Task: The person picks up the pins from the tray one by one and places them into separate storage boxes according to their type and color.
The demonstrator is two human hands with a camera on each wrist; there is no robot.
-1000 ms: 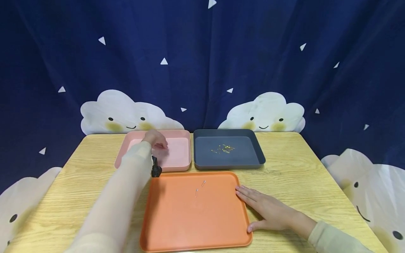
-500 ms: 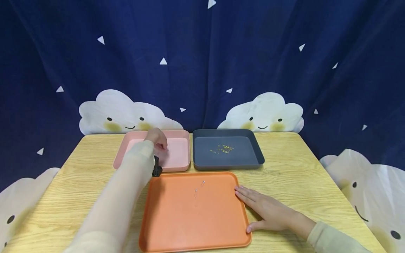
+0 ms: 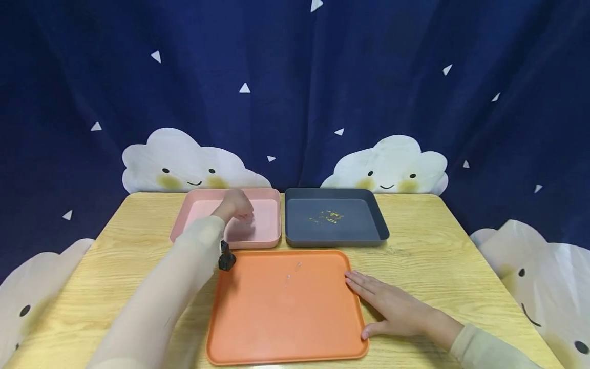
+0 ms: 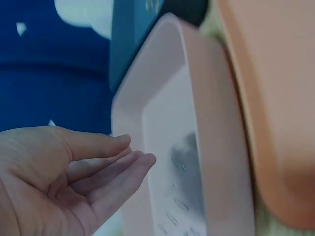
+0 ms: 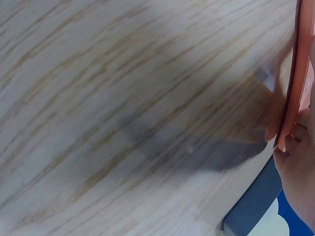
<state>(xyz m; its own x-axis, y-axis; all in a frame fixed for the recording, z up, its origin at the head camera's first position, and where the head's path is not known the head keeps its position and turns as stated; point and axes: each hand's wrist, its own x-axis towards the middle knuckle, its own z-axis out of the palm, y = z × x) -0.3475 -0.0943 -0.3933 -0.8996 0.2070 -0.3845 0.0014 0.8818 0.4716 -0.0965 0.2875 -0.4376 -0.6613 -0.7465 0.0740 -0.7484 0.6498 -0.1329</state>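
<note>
My left hand [image 3: 238,205] hangs over the pink tray [image 4: 216,123]. In the left wrist view the left fingers are loosely bent, the thumb stands apart from them, and nothing shows between them. Several small silver safety pins [image 4: 180,204] lie on the floor of that tray. My right hand [image 3: 392,307] rests with straight fingers on the right rim of the orange tray [image 3: 286,328], its thumb near the lower corner. Two silver safety pins, one of them the nearer safety pin [image 3: 288,278], lie on the orange tray.
A dark grey tray [image 3: 304,233] stands right of the pink one, behind the orange tray, and holds several gold-coloured pins [image 3: 333,216]. All stand on a wooden table [image 3: 442,256]. A blue curtain [image 3: 295,77] with clouds hangs behind the table.
My left hand has risen slightly from the pink tray and moved a little to the right. The right hand stays on the orange tray's rim. The head view has shifted slightly.
</note>
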